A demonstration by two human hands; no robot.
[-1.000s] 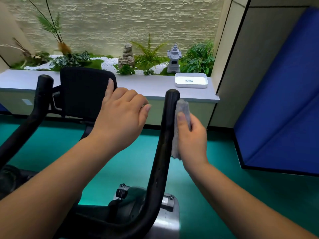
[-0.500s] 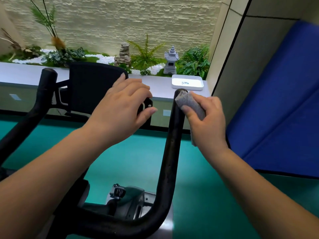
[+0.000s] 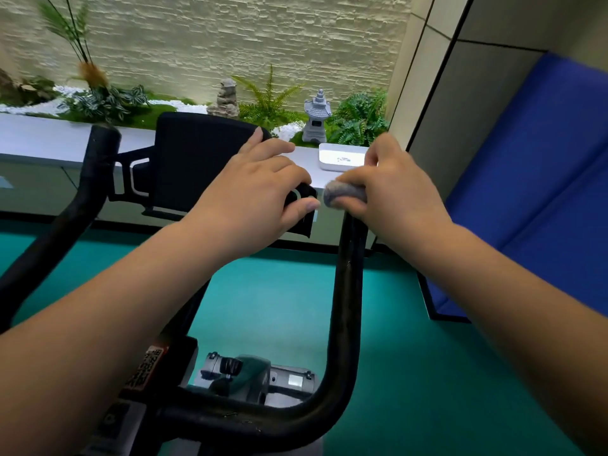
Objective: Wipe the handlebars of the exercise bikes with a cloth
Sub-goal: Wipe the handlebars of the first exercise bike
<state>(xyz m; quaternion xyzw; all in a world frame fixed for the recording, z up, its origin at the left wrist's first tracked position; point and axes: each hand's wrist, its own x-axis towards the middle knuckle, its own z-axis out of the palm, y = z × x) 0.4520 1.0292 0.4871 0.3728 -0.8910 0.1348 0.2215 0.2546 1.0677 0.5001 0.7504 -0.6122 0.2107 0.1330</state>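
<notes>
Your right hand (image 3: 399,195) sat on the top end of the right handlebar (image 3: 347,291), fingers curled round the grey cloth (image 3: 343,194) and clamping it over the bar's tip. The cloth was bunched into a small roll, only its left end showing past your thumb; the rest was hidden under the hand. That bar's long axis ran from the tip under your hand down toward you, nearly straight, then bent left at the bottom into the crossbar. So the unwiped length lay below and nearer you than the hand, and the next stroke, as I judged it, had to travel down along that axis.

Your left hand (image 3: 260,192) rested on the black console (image 3: 200,162) between the bars, fingers loosely curved over its top right edge, thumb under the corner. Whether it truly gripped or only steadied I could not tell. It held no cloth.

The left handlebar (image 3: 92,179) stood well apart on the far side of the console, its tip bare, nearer your left hand than your right. Reaching it with the cloth would mean crossing over the console or passing the cloth across.

Behind the bike, a grey ledge (image 3: 49,139) carried a white tray (image 3: 342,156), with a small stone lantern (image 3: 316,121) just beside it among ferns. A blue mat (image 3: 533,179) leaned at the right.
</notes>
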